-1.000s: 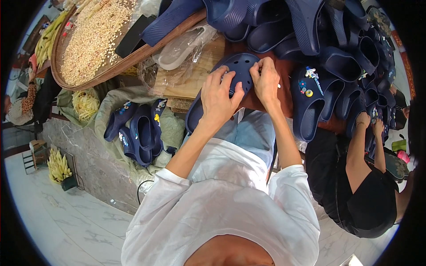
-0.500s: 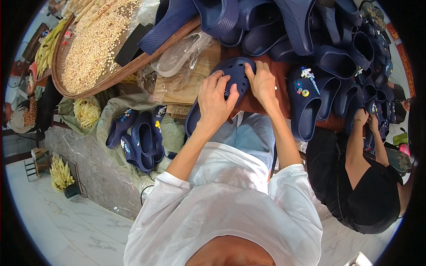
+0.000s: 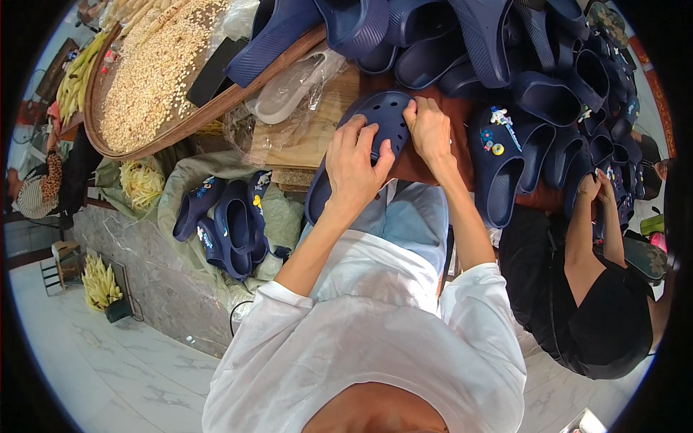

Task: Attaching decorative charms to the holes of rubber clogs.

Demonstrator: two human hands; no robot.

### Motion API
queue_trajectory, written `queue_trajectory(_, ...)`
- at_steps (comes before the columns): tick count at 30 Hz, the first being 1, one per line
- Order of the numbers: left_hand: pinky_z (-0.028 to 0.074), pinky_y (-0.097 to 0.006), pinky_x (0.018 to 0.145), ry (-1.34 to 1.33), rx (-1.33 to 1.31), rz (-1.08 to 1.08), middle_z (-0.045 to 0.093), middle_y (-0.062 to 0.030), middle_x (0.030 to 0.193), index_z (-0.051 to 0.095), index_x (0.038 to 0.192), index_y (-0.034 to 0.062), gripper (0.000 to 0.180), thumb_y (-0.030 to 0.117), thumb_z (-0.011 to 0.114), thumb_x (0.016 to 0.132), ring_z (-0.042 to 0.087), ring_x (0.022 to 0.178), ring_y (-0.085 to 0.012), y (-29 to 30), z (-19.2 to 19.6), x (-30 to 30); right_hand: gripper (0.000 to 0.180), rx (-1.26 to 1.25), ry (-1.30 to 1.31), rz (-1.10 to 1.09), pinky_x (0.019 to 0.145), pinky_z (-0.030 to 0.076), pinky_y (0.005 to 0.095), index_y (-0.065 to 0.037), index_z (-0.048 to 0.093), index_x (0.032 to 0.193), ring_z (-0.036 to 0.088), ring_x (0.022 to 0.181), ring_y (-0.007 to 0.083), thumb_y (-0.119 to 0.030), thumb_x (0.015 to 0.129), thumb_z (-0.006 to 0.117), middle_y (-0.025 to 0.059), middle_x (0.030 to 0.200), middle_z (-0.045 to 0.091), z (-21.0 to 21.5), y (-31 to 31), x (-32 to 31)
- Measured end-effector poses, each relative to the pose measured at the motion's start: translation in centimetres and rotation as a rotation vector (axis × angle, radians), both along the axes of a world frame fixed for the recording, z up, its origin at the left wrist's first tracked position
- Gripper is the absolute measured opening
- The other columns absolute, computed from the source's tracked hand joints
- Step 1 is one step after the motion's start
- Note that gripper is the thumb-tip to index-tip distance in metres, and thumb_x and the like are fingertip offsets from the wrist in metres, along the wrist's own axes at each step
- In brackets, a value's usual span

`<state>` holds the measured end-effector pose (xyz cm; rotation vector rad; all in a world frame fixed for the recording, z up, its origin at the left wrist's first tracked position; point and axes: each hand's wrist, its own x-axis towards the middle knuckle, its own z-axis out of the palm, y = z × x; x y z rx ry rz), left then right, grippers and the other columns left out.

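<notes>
A plain navy clog (image 3: pixel 390 108) with round holes in its top lies tilted at the near edge of the brown-covered surface, above my lap. My left hand (image 3: pixel 354 159) is closed around its upper, the fingers bent over the holes and the thumb along the side. Beside the toe, my right hand (image 3: pixel 431 133) has its fingers curled together, the thumb next to the clog's right edge. Anything small between those fingers is hidden. Just right of this hand stands another navy clog (image 3: pixel 498 173) with colourful charms on its top.
Navy clogs (image 3: pixel 426 58) are heaped along the back and right. A round tray (image 3: pixel 155 148) of pale kernels stands at the back left, near a wrapped grey clog (image 3: pixel 285 94). Decorated clogs (image 3: pixel 234 224) fill an open sack. At right, another person's hands (image 3: pixel 588 191) work among clogs.
My right hand has shifted slightly right, its fingers coming off the top of the clog's toe. The clog has turned and moved slightly, with my left hand still around it.
</notes>
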<state>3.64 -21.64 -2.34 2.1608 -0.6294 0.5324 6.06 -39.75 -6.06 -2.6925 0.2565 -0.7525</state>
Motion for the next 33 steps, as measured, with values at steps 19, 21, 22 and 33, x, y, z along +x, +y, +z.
queue_trajectory(19,0.045,-0.041,0.095,0.207,-0.086,-0.097,0.063,-0.0193,0.118,0.064,0.111,-0.0012,0.033,0.023,0.063,0.089,0.058,0.110,-0.0356,2.0,1.0,1.4,0.030,0.192,0.091,-0.043,0.070,0.047,0.0503,-0.002,0.061,0.087,0.061,0.081,0.0411,-0.028,0.098,0.054,0.0205,0.089,0.061,1.3,-1.6,-2.4)
queue_trajectory(21,0.045,-0.040,0.095,0.280,-0.143,-0.137,0.063,-0.0198,0.119,0.063,0.113,-0.0016,0.034,0.024,0.063,0.091,0.058,0.111,-0.0353,3.1,1.3,1.7,0.025,0.145,0.117,-0.029,0.073,0.048,0.0478,-0.003,0.064,0.091,0.060,0.083,0.0389,-0.027,0.096,0.057,0.0183,0.090,0.061,1.1,-2.2,-2.9)
queue_trajectory(22,0.045,-0.039,0.095,0.301,-0.146,-0.117,0.063,-0.0200,0.119,0.063,0.115,-0.0015,0.035,0.025,0.062,0.092,0.059,0.111,-0.0342,3.7,1.4,1.8,0.025,0.148,0.118,-0.029,0.073,0.048,0.0478,-0.003,0.064,0.091,0.060,0.083,0.0389,-0.027,0.096,0.057,0.0183,0.090,0.061,1.2,-2.4,-3.1)
queue_trajectory(33,0.044,-0.040,0.096,0.556,-0.224,-0.112,0.062,-0.0230,0.118,0.062,0.119,-0.0018,0.039,0.028,0.057,0.095,0.058,0.113,-0.0375,5.4,-0.1,1.5,0.014,0.246,0.007,0.515,0.084,0.047,0.0388,-0.004,0.069,0.099,0.060,0.095,0.0319,-0.012,0.089,0.062,0.0120,0.095,0.064,6.1,3.1,-1.0)
